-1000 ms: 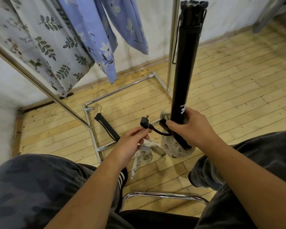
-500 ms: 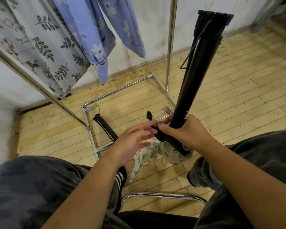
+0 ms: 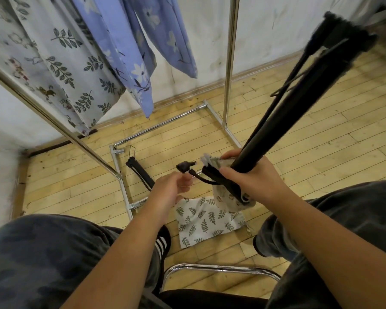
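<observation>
Black folded pole (image 3: pixel 283 112): tilted up and away to right, lower end in my right hand (image 3: pixel 254 181), fingers wrapped round it. Small printed pouch (image 3: pixel 225 195) clamped against pole in same grip. Black cord (image 3: pixel 201 178) runs from pole's lower end to my left hand (image 3: pixel 167 192), fingertips pinching it just below black toggle (image 3: pixel 184 167). Leaf-print bag (image 3: pixel 205 219) flat on wooden floor (image 3: pixel 321 141) beneath both hands. Second black pole (image 3: pixel 140 172) on floor inside chrome rack (image 3: pixel 230 63) base. Leaf-print cloth (image 3: pixel 60 63) and blue floral cloth (image 3: pixel 132 52) hang from rack. Chrome chair frame (image 3: pixel 210 268) between my knees.
</observation>
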{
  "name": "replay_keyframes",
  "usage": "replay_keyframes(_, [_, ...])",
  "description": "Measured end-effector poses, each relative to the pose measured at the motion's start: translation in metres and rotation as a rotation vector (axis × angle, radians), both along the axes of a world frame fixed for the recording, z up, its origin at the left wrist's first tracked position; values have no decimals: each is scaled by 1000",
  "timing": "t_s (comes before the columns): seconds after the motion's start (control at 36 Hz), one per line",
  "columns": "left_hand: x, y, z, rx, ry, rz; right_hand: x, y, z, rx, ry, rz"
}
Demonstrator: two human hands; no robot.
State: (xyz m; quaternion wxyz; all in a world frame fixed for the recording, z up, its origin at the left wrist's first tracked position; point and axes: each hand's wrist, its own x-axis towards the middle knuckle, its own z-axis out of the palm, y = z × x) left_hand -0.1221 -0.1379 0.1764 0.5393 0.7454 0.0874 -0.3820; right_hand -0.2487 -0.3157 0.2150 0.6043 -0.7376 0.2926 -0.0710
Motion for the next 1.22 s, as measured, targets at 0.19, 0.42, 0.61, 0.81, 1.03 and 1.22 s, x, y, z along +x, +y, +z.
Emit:
replay_keyframes(0.19, [6, 12, -9, 138, -227, 206, -1, 1, 8, 45, 0, -40])
replay_keyframes(0.42, [3, 6, 9, -58, -302, -55, -3, 3, 15, 138, -19, 81])
replay_keyframes(0.61, [6, 19, 15, -174, 404, -97, -8, -1, 25, 166, -58, 134])
replay_keyframes(0.81, [17, 28, 17, -306, 510, 36, -6, -5, 20, 149, -90, -19])
replay_keyframes(1.03, [3, 12, 27, -823, 441, -20, -3, -5, 13, 209, -118, -99])
replay_keyframes(1.22, [-1, 8, 21, -485, 133, -163, -1, -11, 5, 201, -103, -247])
